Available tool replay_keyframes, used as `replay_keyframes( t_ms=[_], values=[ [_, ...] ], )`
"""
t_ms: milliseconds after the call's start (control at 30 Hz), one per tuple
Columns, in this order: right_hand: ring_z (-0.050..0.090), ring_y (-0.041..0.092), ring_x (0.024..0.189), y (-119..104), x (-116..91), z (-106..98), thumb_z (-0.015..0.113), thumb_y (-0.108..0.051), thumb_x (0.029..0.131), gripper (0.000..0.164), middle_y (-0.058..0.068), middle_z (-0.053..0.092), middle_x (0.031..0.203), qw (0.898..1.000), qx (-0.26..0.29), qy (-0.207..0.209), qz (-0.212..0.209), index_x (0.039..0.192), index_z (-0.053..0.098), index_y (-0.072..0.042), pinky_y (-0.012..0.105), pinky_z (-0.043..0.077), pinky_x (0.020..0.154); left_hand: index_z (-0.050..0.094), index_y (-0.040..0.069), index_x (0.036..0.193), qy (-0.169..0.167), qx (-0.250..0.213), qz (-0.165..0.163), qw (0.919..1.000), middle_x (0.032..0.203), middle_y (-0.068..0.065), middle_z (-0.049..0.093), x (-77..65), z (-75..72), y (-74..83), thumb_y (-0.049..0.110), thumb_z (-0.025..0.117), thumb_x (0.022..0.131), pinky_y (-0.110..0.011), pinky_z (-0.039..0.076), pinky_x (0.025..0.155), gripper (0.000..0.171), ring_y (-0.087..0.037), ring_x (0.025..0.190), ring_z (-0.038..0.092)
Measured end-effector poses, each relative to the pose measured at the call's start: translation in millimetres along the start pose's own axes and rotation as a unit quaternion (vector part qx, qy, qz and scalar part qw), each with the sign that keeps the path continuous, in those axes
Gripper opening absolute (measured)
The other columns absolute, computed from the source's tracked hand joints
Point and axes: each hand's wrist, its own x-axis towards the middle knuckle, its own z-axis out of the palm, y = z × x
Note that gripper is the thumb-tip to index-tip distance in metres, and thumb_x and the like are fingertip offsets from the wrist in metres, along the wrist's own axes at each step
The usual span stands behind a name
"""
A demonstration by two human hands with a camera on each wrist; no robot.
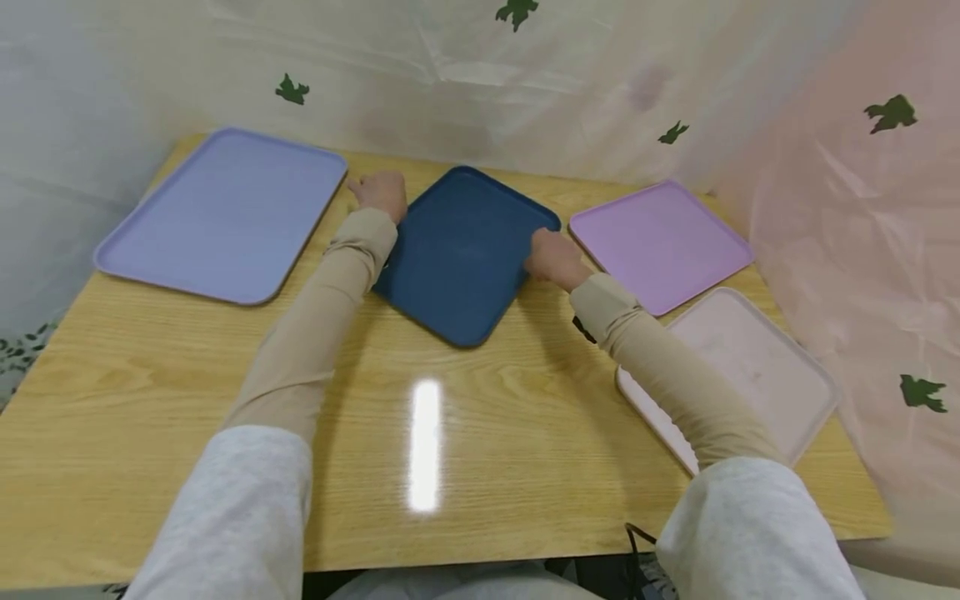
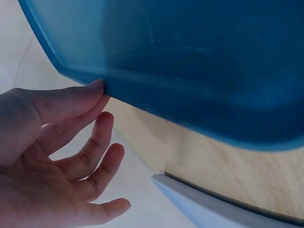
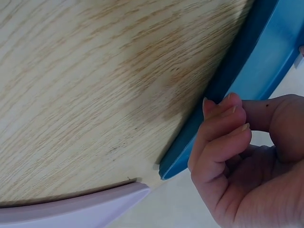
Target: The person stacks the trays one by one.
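Note:
A dark blue tray (image 1: 467, 258) with a raised rim lies at an angle near the middle of the wooden table, between both hands. My left hand (image 1: 381, 196) is at its left edge in the head view. Up close, the left thumb and forefinger pinch the blue rim (image 2: 156, 114) while the other fingers spread loosely below. On the opposite edge, my right hand (image 1: 557, 260) grips the tray. In the right wrist view its bent fingers (image 3: 221, 130) meet the thumb at the blue rim (image 3: 178, 156). How firmly they hold cannot be told.
A large lavender-blue tray (image 1: 225, 212) lies at the left of the table (image 1: 150, 400). To the right are a pink-purple tray (image 1: 663, 246) and a pale pink tray (image 1: 750, 367), partly beneath the right forearm. A hanging sheet (image 1: 450, 92) borders the back; a black cable (image 1: 633, 542) shows in front.

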Motion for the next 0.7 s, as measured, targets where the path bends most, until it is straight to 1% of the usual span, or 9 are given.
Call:
replay_keyframes(
  t_ms=[67,133,267,333,433,500,567,633,700],
  values=[
    [0.046,0.015,0.053,1,1,0,0.047,-0.015,0.093,0.023,0.005,0.054,0.067,1.0,0.001,0.001,0.0,0.099,0.063,0.0,0.026,0.032,0.045,0.058,-0.001,0.12,-0.004,-0.003,-0.003,1.0,0.129,-0.027,0.054,-0.8,-0.7,0.0,0.006,0.037,0.097,-0.065,0.018,0.109,0.031,-0.05,0.125,0.041],
    [0.048,0.015,0.054,1,2,0,0.047,-0.014,0.093,0.022,0.004,0.054,0.066,1.0,0.005,0.002,-0.001,0.098,0.062,0.0,0.025,0.033,0.045,0.057,0.0,0.12,-0.007,-0.006,-0.007,0.9999,0.13,-0.027,0.053,-3.1,-1.9,0.5,0.007,0.037,0.097,-0.064,0.018,0.109,0.031,-0.049,0.126,0.041],
    [0.052,0.018,0.06,3,3,0,0.046,-0.013,0.092,0.016,0.007,0.057,0.072,1.0,0.015,0.008,-0.006,0.088,0.059,-0.003,0.027,0.037,0.048,0.055,0.001,0.123,-0.019,-0.009,-0.017,0.9996,0.135,-0.027,0.049,-9.3,-4.5,2.5,0.009,0.038,0.097,-0.064,0.018,0.109,0.033,-0.049,0.128,0.039],
    [0.055,0.022,0.067,5,3,0,0.047,-0.013,0.091,0.014,0.01,0.059,0.079,1.0,0.016,0.013,-0.006,0.09,0.057,-0.004,0.031,0.042,0.054,0.053,0.001,0.127,-0.03,-0.008,-0.022,0.9993,0.138,-0.026,0.046,-11.6,-5.5,3.7,0.01,0.038,0.096,-0.064,0.017,0.109,0.035,-0.048,0.129,0.037],
    [0.059,0.028,0.08,7,4,-1,0.046,-0.014,0.091,0.018,0.016,0.062,0.092,1.0,0.015,0.014,-0.005,0.098,0.057,-0.001,0.041,0.048,0.069,0.05,0.001,0.131,-0.046,-0.007,-0.026,0.9986,0.142,-0.026,0.042,-12.0,-6.1,4.1,0.011,0.039,0.096,-0.064,0.017,0.109,0.038,-0.048,0.131,0.034],
    [0.059,0.032,0.088,8,5,-2,0.046,-0.015,0.092,0.022,0.019,0.062,0.1,1.0,0.01,0.015,-0.003,0.104,0.056,0.0,0.048,0.048,0.08,0.05,0.002,0.131,-0.057,-0.006,-0.027,0.998,0.143,-0.025,0.041,-10.7,-6.1,3.6,0.011,0.04,0.095,-0.065,0.015,0.109,0.038,-0.049,0.132,0.033],
    [0.059,0.034,0.093,9,7,-2,0.045,-0.015,0.092,0.024,0.022,0.061,0.105,1.0,0.012,0.017,-0.004,0.105,0.056,0.002,0.053,0.047,0.085,0.053,0.002,0.127,-0.067,-0.006,-0.027,0.9973,0.142,-0.025,0.042,-10.1,-6.2,2.7,0.01,0.043,0.094,-0.066,0.015,0.109,0.036,-0.049,0.132,0.033],
    [0.058,0.034,0.092,10,9,-2,0.046,-0.014,0.091,0.022,0.023,0.06,0.106,1.0,0.013,0.025,-0.013,0.103,0.055,0.001,0.053,0.047,0.085,0.055,0.001,0.123,-0.076,-0.009,-0.027,0.9967,0.141,-0.024,0.044,-10.0,-6.5,1.5,0.008,0.047,0.092,-0.066,0.015,0.108,0.033,-0.049,0.132,0.032],
    [0.057,0.031,0.087,11,11,-1,0.045,-0.012,0.09,0.016,0.021,0.06,0.102,0.999,0.021,0.032,-0.023,0.095,0.055,0.0,0.049,0.048,0.079,0.057,0.0,0.119,-0.087,-0.008,-0.025,0.9959,0.14,-0.024,0.045,-11.0,-7.3,0.3,0.007,0.051,0.089,-0.067,0.015,0.107,0.031,-0.05,0.132,0.031]
  ],
)
